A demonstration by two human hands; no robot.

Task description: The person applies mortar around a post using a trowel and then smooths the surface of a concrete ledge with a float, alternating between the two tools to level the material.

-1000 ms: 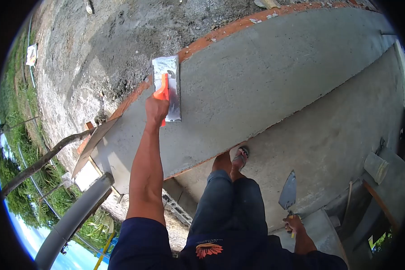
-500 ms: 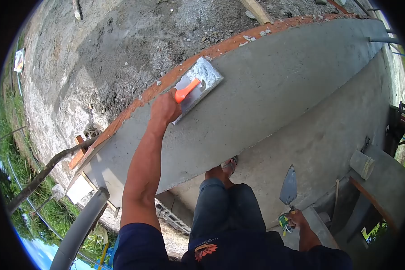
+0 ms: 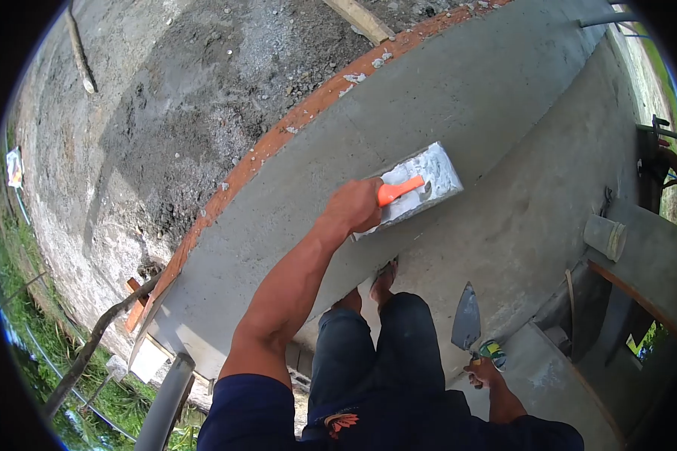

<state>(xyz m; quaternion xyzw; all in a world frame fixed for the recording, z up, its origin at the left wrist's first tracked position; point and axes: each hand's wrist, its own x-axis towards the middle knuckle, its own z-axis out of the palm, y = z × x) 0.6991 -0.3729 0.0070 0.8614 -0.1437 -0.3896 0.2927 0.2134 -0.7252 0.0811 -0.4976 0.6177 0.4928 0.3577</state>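
Observation:
My left hand [image 3: 356, 205] is wrapped round the orange handle of a metal float [image 3: 436, 174], whose plate is smeared with pale wet material. The float lies on the grey cement surface [image 3: 301, 180], near its lower edge. At the lower right, my right hand [image 3: 483, 372] grips the handle of a pointed trowel [image 3: 466, 319], its blade directed away from me. A round green and yellow item [image 3: 493, 353] is beside that hand; whether the fingers touch it cannot be made out.
An orange-red board [image 3: 256, 159] borders the cement, with rough gravelly ground beyond. A wooden plank [image 3: 361, 20] rests by it. A bucket [image 3: 605, 237] stands at right. A grey pipe [image 3: 165, 406] and a branch [image 3: 98, 331] are at lower left. Part of a person [image 3: 668, 177] shows at far right.
My left hand and the float have moved right and toward me, from beside the orange-red board to the lower edge. The view has shifted, and my feet have moved slightly.

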